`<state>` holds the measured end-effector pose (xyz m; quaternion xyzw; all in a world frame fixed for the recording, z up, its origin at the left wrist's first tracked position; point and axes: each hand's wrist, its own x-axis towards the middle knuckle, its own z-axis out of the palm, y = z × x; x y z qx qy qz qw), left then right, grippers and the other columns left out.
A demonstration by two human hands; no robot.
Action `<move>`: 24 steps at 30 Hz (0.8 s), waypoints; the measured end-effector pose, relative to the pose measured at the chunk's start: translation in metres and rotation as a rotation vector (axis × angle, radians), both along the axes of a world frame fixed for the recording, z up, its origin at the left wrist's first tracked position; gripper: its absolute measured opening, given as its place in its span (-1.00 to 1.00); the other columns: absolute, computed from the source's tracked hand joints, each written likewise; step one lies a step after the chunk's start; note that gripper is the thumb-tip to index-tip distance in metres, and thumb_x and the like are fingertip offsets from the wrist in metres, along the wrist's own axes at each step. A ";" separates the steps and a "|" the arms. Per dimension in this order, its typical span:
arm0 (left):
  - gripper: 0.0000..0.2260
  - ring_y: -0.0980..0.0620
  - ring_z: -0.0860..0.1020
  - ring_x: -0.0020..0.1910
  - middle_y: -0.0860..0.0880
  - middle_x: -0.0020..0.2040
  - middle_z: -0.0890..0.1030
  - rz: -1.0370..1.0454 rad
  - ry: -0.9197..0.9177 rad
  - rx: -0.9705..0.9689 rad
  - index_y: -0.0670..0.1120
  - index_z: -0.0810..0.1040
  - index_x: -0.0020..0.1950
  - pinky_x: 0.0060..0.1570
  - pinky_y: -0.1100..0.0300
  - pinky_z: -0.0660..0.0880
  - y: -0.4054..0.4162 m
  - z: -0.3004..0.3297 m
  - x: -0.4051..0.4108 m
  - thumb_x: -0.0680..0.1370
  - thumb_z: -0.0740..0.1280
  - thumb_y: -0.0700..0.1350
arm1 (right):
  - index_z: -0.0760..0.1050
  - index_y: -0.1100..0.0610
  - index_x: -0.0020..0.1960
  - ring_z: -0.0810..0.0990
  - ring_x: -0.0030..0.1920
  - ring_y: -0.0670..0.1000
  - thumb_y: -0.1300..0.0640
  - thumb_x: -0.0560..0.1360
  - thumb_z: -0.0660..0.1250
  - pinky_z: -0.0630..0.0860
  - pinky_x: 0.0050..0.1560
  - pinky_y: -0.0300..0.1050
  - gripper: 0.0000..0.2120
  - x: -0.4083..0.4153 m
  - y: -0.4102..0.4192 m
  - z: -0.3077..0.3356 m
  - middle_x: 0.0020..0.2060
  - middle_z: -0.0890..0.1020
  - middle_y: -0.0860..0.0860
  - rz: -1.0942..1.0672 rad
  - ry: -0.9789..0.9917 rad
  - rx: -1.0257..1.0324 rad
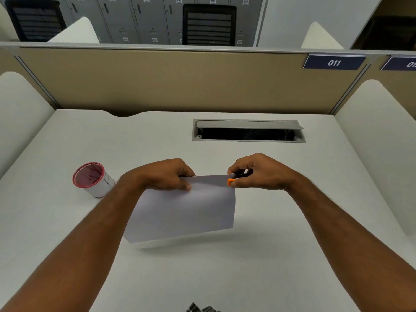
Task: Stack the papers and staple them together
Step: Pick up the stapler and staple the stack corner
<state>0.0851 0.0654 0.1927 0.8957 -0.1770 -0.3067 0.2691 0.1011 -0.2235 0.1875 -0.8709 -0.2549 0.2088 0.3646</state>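
White papers (186, 210) hang as one stack above the desk, lower edge lifted off the surface. My left hand (164, 176) pinches the stack's top left edge. My right hand (256, 174) grips a small stapler (233, 180) with an orange tip and dark body, clamped over the stack's top right corner. Most of the stapler is hidden inside my fingers. How many sheets are in the stack cannot be told.
A white cup with a red rim (92, 182) lies tilted on the white desk (281, 221) to the left. An open cable hatch (248, 131) sits behind my hands. Dark objects (202, 308) show at the near edge. Beige dividers enclose the desk.
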 end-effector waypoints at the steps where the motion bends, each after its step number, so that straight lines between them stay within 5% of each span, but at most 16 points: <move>1: -0.87 0.00 0.66 -0.11 0.01 -0.08 0.72 0.004 0.003 -0.004 -0.04 0.70 0.06 0.02 -0.03 0.61 0.000 -0.001 0.000 0.58 0.38 -0.11 | 0.65 0.00 0.07 0.64 -0.04 -0.14 -0.08 0.40 0.50 0.61 0.08 -0.08 -0.71 0.000 -0.001 0.000 -0.07 0.68 -0.14 -0.005 0.012 -0.001; 5: -0.89 0.04 0.67 -0.14 0.05 -0.10 0.73 0.035 0.027 -0.060 -0.01 0.71 0.04 -0.03 0.05 0.62 0.004 -0.001 -0.001 0.58 0.38 -0.11 | 0.61 -0.03 0.13 0.63 0.04 -0.16 -0.15 0.34 0.52 0.58 0.13 -0.12 -0.59 0.002 -0.005 -0.001 -0.01 0.67 -0.15 -0.032 0.058 0.010; 9: -0.89 0.03 0.71 -0.14 0.05 -0.11 0.74 0.108 0.099 -0.183 -0.01 0.71 0.04 -0.10 0.17 0.64 0.008 -0.003 -0.004 0.58 0.39 -0.12 | 0.63 -0.03 0.09 0.65 0.03 -0.14 -0.04 0.36 0.54 0.57 0.08 -0.20 -0.68 0.004 -0.010 0.001 -0.04 0.70 -0.12 -0.077 0.096 0.156; 13: -0.87 -0.06 0.72 -0.08 -0.02 -0.03 0.74 0.186 0.186 -0.318 -0.02 0.70 0.09 -0.04 0.06 0.66 0.014 -0.013 -0.011 0.58 0.40 -0.12 | 0.65 -0.03 0.05 0.64 -0.18 -0.16 0.02 0.42 0.50 0.52 -0.26 -0.35 -0.79 0.005 -0.015 -0.003 -0.14 0.71 -0.09 -0.189 0.140 0.313; 17: -0.84 -0.12 0.72 -0.03 -0.07 0.03 0.73 0.248 0.254 -0.439 -0.01 0.70 0.12 -0.01 0.02 0.65 0.017 -0.024 -0.019 0.57 0.41 -0.09 | 0.64 -0.04 0.00 0.60 -0.30 -0.09 -0.09 0.44 0.45 0.44 -0.40 -0.30 -0.81 0.008 -0.007 -0.022 -0.24 0.69 -0.02 -0.346 0.166 0.326; 24: -0.76 -0.23 0.69 0.02 -0.16 0.08 0.71 0.341 0.340 -0.586 -0.08 0.67 0.17 0.01 -0.05 0.64 0.023 -0.039 -0.036 0.52 0.45 -0.06 | 0.63 0.03 0.02 0.65 -0.25 -0.09 -0.05 0.47 0.43 0.49 -0.32 -0.22 -0.80 0.023 0.021 -0.062 -0.19 0.69 -0.03 -0.543 0.243 0.259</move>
